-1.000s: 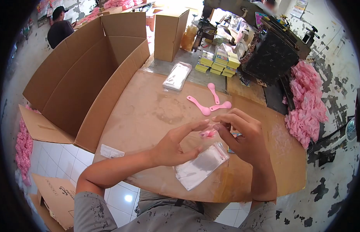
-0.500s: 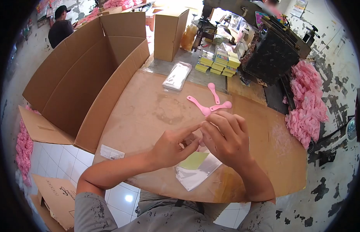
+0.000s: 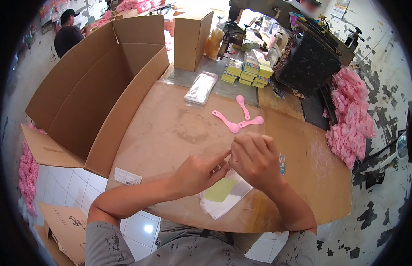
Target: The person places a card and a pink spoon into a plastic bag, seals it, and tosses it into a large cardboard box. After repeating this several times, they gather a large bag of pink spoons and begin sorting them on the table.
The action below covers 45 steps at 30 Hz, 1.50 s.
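Note:
My left hand (image 3: 200, 174) and my right hand (image 3: 255, 158) meet above the near part of the table, fingertips almost touching. Both are closed in a pinch, and whatever lies between the fingers is hidden or too small to name. Below them rest white plastic sheets (image 3: 215, 212) that look like bags, with a pale green card (image 3: 221, 190) on top. Past my fingers lie three pink spoons: one upper (image 3: 242, 106), one left (image 3: 226, 122) and one right (image 3: 251, 122). A small blue printed piece (image 3: 282, 163) peeks out beside my right hand.
A large open cardboard box (image 3: 104, 111) stands left of the table (image 3: 170, 128). At the back are a pack of clear plastic sleeves (image 3: 200, 88), an upright carton (image 3: 188, 42), stacked yellow-edged cards (image 3: 246, 71) and a black machine (image 3: 308, 60). Pink bundles (image 3: 351, 115) hang at right.
My right hand has come slightly down and its fingers have curled in more. The blue printed piece beside it now shows, and more of the green card is uncovered.

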Motion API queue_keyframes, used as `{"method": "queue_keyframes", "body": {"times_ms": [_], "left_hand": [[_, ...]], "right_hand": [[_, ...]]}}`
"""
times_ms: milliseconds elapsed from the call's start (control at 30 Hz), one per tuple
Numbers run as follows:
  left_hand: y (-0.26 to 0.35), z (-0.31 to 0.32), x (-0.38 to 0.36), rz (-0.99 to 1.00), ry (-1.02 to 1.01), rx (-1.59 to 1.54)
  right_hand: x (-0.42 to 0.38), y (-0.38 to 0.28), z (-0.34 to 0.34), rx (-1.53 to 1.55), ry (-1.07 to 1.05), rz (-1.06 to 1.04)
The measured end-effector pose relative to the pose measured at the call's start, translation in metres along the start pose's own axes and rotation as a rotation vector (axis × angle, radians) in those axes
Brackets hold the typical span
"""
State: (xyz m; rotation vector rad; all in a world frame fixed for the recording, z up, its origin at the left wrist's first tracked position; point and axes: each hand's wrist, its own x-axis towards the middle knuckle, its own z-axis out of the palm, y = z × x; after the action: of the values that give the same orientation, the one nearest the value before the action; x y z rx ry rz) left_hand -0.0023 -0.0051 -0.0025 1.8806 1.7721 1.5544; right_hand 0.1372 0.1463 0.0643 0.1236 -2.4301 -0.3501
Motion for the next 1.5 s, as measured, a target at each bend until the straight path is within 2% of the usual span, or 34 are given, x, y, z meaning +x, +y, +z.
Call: {"method": "queue_keyframes", "body": {"times_ms": [67, 100, 200, 267, 333, 400, 500, 567, 633, 733, 833, 933, 1033, 1133, 1200, 1267, 1367, 1500], "left_hand": [[0.003, -0.002, 0.001, 0.034, -0.043, 0.076], [0.005, -0.005, 0.002, -0.034, -0.078, -0.012], [0.006, -0.009, 0.006, -0.197, -0.133, -0.285], [0.002, -0.007, 0.007, -0.249, -0.1, -0.478], [0.006, -0.014, 0.012, -0.293, -0.111, -0.481], [0.006, -0.016, 0.015, -0.33, -0.109, -0.491], [0.005, -0.015, 0.015, -0.363, -0.09, -0.531], [0.003, -0.014, 0.015, -0.36, -0.066, -0.58], [0.002, -0.012, 0.016, -0.37, -0.058, -0.612], [0.002, -0.01, 0.017, -0.419, -0.06, -0.639], [0.0, -0.01, 0.017, -0.454, -0.067, -0.665], [-0.005, -0.006, 0.017, -0.476, -0.073, -0.749], [-0.01, -0.002, 0.016, -0.504, -0.106, -0.777], [-0.015, 0.001, 0.014, -0.539, -0.137, -0.75], [-0.015, 0.001, 0.013, -0.55, -0.14, -0.739], [-0.014, 0.001, 0.013, -0.545, -0.133, -0.747], [-0.014, 0.001, 0.011, -0.539, -0.108, -0.727], [-0.015, -0.001, 0.01, -0.508, -0.08, -0.704]], "right_hand": [[0.002, 0.009, -0.001, 0.081, 0.029, 0.152], [0.003, 0.016, -0.002, 0.122, 0.044, 0.226], [-0.007, 0.049, -0.035, 0.682, -0.089, 0.66], [-0.039, 0.083, -0.066, 1.158, -0.218, 0.821], [-0.107, 0.139, -0.098, 1.401, -0.232, 0.815], [-0.164, 0.178, -0.119, 1.767, 0.023, 0.815], [-0.239, 0.22, -0.103, 0.574, -0.173, 1.243], [-0.243, 0.185, -0.114, -0.178, -0.458, 1.051], [-0.241, 0.179, -0.116, -0.064, -0.287, 1.155], [-0.209, 0.163, -0.121, -0.188, -0.273, 0.963], [-0.179, 0.167, -0.113, 0.933, -0.206, 1.232], [-0.196, 0.175, -0.065, -0.27, -0.419, 0.854], [-0.176, 0.164, -0.047, 0.049, -0.176, 0.75], [-0.13, 0.128, -0.036, 0.89, -0.326, 1.012], [-0.095, 0.087, -0.031, 1.016, -0.442, 0.918], [-0.069, 0.05, -0.025, 1.095, -0.385, 0.735], [-0.052, 0.019, -0.009, 1.221, -0.307, 0.766], [-0.058, 0.016, 0.009, 1.352, -0.237, 0.893]]}}
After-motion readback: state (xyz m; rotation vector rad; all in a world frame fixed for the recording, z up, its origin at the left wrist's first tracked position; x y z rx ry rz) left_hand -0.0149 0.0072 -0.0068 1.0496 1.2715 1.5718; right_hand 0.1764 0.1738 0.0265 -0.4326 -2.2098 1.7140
